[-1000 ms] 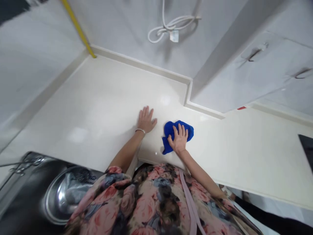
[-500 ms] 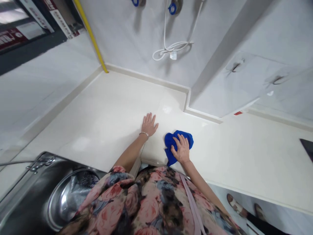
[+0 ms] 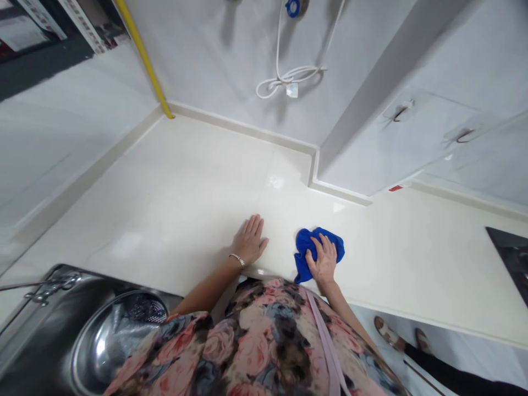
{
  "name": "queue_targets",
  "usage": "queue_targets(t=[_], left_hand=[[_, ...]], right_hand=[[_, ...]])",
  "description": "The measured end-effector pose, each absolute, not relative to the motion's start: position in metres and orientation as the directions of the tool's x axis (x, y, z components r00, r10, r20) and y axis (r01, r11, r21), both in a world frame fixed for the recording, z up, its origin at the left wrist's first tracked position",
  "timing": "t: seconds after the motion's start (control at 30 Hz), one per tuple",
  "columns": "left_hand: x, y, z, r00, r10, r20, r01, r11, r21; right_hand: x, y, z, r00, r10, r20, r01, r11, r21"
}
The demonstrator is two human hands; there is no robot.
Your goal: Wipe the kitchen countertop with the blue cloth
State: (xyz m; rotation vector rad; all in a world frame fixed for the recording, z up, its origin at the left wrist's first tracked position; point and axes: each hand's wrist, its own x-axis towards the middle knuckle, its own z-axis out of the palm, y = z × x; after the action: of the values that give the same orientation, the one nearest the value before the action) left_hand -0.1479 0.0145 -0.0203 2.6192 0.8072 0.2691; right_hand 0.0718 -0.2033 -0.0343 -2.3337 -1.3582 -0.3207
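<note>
A crumpled blue cloth (image 3: 307, 243) lies on the cream countertop (image 3: 177, 192) near its front edge. My right hand (image 3: 324, 259) presses down on the cloth, fingers spread over it and curled slightly into the fabric. My left hand (image 3: 248, 241) rests flat on the bare counter just left of the cloth, fingers stretched out, a thin bracelet at the wrist. Both forearms reach out from a flowered garment at the bottom of the view.
A steel sink (image 3: 49, 330) with a round metal bowl (image 3: 111, 341) sits at lower left. A white cable loop (image 3: 289, 77) hangs on the back wall, beside a yellow pipe (image 3: 142, 55). Wall cabinets (image 3: 412, 137) stand at right; a black hob edge (image 3: 509, 258) at far right.
My right hand has slid the blue cloth to the right and a little toward the counter's front edge. My left hand stays flat on the counter. The view has shifted.
</note>
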Motion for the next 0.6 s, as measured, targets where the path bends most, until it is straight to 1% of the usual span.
queue_targets(t=[0.13,0.2,0.23,0.27,0.3,0.33,0.4,0.47,0.5,0.53,0.6], left_hand=[[-0.168,-0.004,-0.017,0.839,0.540,0.062,0.432,-0.731,0.528],[-0.175,-0.009,-0.011,0.837,0.548,0.011,0.419,-0.653,0.631],[-0.177,-0.010,-0.006,0.835,0.549,-0.042,0.403,-0.558,0.725],[-0.177,-0.009,0.000,0.838,0.536,-0.104,0.375,-0.425,0.824],[-0.177,-0.007,0.007,0.848,0.505,-0.160,0.337,-0.281,0.899],[-0.175,-0.004,0.015,0.861,0.468,-0.200,0.291,-0.132,0.948],[-0.170,0.000,0.034,0.885,0.411,-0.219,0.179,0.133,0.975],[-0.164,0.002,0.053,0.897,0.402,-0.185,0.050,0.322,0.945],[-0.160,0.001,0.062,0.901,0.402,-0.163,-0.017,0.409,0.912],[-0.157,0.000,0.070,0.904,0.402,-0.143,-0.069,0.467,0.881],[-0.150,-0.003,0.082,0.911,0.394,-0.123,-0.091,0.481,0.872]], right_hand=[[0.071,-0.203,-0.033,0.504,0.771,0.390,0.864,-0.443,-0.241],[0.071,-0.203,-0.032,0.505,0.770,0.390,0.863,-0.446,-0.238],[0.071,-0.203,-0.031,0.504,0.770,0.392,0.864,-0.445,-0.238],[0.071,-0.203,-0.031,0.502,0.769,0.395,0.865,-0.442,-0.238],[0.071,-0.204,-0.031,0.500,0.769,0.397,0.866,-0.440,-0.239],[0.071,-0.204,-0.031,0.500,0.769,0.398,0.866,-0.439,-0.239],[0.071,-0.204,-0.031,0.501,0.767,0.400,0.865,-0.443,-0.235],[0.072,-0.204,-0.033,0.502,0.765,0.404,0.865,-0.447,-0.229],[0.072,-0.203,-0.033,0.502,0.763,0.406,0.865,-0.448,-0.227],[0.072,-0.203,-0.034,0.501,0.762,0.410,0.865,-0.448,-0.225],[0.072,-0.203,-0.034,0.498,0.762,0.414,0.867,-0.445,-0.224]])
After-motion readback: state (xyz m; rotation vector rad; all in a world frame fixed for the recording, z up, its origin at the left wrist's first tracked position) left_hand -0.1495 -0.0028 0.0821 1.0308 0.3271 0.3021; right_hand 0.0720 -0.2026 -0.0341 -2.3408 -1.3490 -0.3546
